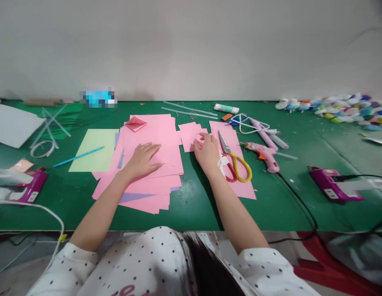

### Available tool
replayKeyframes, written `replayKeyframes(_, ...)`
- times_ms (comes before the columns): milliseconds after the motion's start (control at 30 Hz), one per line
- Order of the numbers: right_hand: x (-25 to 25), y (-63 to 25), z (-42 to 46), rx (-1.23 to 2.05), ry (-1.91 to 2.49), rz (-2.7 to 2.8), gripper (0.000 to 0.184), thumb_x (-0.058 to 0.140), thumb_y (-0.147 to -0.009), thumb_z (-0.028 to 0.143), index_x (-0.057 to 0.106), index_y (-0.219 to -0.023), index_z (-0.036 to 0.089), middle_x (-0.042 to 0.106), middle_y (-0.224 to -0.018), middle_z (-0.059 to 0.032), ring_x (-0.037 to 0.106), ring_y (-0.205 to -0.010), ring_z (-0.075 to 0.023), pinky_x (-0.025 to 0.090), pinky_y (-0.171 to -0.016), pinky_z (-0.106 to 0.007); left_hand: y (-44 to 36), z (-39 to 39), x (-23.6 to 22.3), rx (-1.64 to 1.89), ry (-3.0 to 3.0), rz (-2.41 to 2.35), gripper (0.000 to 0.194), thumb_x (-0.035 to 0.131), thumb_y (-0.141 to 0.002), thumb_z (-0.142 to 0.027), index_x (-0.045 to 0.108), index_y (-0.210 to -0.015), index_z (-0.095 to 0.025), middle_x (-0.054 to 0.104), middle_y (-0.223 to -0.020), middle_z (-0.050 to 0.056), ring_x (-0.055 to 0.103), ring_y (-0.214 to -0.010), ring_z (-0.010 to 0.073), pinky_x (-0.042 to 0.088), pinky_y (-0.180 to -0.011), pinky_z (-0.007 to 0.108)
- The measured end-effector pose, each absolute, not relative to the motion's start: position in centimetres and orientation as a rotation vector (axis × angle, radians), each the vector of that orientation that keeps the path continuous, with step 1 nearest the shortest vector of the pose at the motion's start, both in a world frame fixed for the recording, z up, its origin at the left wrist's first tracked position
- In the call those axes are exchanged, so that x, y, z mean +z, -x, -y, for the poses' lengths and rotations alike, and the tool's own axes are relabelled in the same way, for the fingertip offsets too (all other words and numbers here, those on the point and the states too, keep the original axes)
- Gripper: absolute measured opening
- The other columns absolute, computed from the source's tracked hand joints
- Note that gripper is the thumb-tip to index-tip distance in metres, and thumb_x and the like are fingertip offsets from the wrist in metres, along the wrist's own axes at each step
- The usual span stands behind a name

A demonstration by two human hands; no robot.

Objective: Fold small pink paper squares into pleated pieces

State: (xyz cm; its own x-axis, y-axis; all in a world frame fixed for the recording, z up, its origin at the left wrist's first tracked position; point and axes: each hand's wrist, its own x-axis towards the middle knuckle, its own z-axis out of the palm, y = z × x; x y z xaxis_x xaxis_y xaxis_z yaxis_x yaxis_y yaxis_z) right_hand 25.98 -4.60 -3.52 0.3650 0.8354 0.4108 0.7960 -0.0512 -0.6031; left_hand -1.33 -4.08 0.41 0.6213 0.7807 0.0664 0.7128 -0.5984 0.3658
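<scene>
Pink sheets (170, 152) lie piled left of centre in the frame; our left hand (143, 160) rests open on them, fingers spread; a folded paper (135, 124) sits at the pile's upper left; our right hand (208, 151), fingers bent, is at the small pink pieces (188, 133) near centre — we cannot tell whether it grips one; right of it we see scissors (227, 149) on another pink sheet (244, 189) — and, farther right, a glue gun (266, 153).

You can read no words: pink lettering (126, 290) on your dotted shirt (160, 257) is cut off, and the green-and-white tube (226, 108) near the far edge of the table (191, 211) is illegible.
</scene>
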Motion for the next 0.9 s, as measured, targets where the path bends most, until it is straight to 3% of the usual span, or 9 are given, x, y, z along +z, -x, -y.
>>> replayKeyframes(100,-3.9,-25.4,4.5,0.039,1.740,1.457,0.029,0.052,-0.088,0.028,0.065,-0.111,0.014,0.066,-0.113,-0.0183,0.054,-0.110,-0.0325,0.042,-0.098,-0.050,1.5,3.8,0.5,0.357,-2.568,-1.188,0.069,0.057,-0.091,-0.055,0.047,-0.148,-0.018,0.049,-0.154,0.010,0.041,-0.143,0.0301,0.026,-0.121,0.048)
replayKeyframes(233,-3.5,-23.4,5.2,0.119,1.607,1.557,0.023,0.053,-0.091,0.029,0.068,-0.104,0.017,0.069,-0.108,-0.0143,0.055,-0.102,-0.0305,0.044,-0.096,-0.049,1.4,3.5,0.0,0.429,-2.624,-1.163,0.068,0.060,-0.091,-0.056,0.051,-0.144,-0.014,0.056,-0.148,0.013,0.049,-0.136,0.0303,0.034,-0.116,0.045)
replayKeyframes(433,-2.7,-20.0,6.6,0.302,1.346,1.756,0.018,0.059,-0.093,0.032,0.071,-0.098,0.020,0.073,-0.101,-0.0106,0.059,-0.100,-0.0283,0.048,-0.092,-0.045,1.4,2.9,-0.8,0.566,-2.748,-1.133,0.063,0.061,-0.089,-0.058,0.062,-0.131,-0.011,0.070,-0.124,0.014,0.062,-0.112,0.0292,0.045,-0.100,0.043)
replayKeyframes(700,-3.0,-18.5,7.0,0.396,1.222,1.829,0.022,0.065,-0.092,0.036,0.069,-0.106,0.020,0.073,-0.105,-0.0098,0.063,-0.101,-0.0264,0.049,-0.092,-0.043,1.8,3.0,-0.5,0.796,-2.802,-1.148,0.040,0.052,-0.098,-0.047,0.072,-0.110,-0.015,0.072,-0.095,0.010,0.062,-0.090,0.0235,0.047,-0.080,0.036)
replayKeyframes(900,-2.5,-18.8,7.0,0.385,1.154,1.749,0.016,0.060,-0.095,0.031,0.070,-0.089,0.021,0.073,-0.090,-0.0079,0.064,-0.092,-0.0239,0.051,-0.086,-0.040,1.1,4.2,0.6,0.840,-2.612,-1.066,0.031,0.051,-0.100,-0.039,0.072,-0.103,-0.017,0.074,-0.096,0.007,0.064,-0.091,0.0193,0.048,-0.081,0.032)
